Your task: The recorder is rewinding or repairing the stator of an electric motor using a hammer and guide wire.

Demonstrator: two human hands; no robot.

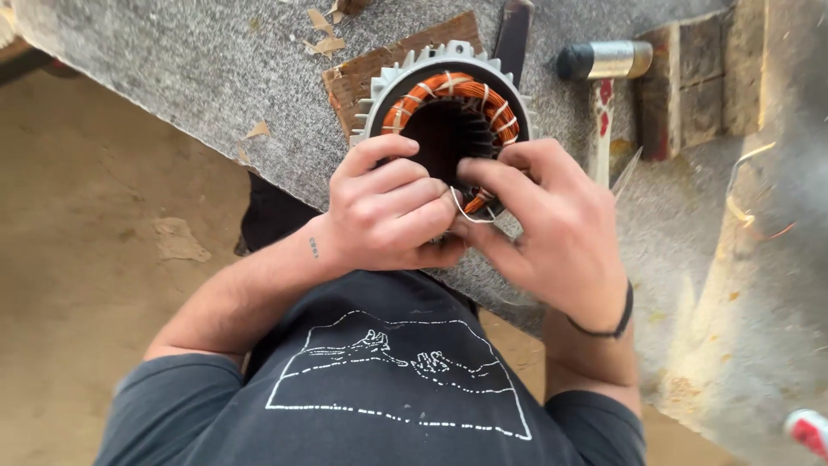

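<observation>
Presently: left hand [388, 211] and right hand [548, 229] pinch white tie cord [470, 216] at six o'clock of motor stator [448, 108]; hammer [604, 65] at two o'clock.

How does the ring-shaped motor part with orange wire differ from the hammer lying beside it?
The motor stator is a round finned grey housing with copper-orange windings; the hammer is long, with a cylindrical metal head and a pale, red-marked handle. Both hands, left and right, grip the stator; the hammer lies untouched. Both rest on the grey benchtop.
</observation>
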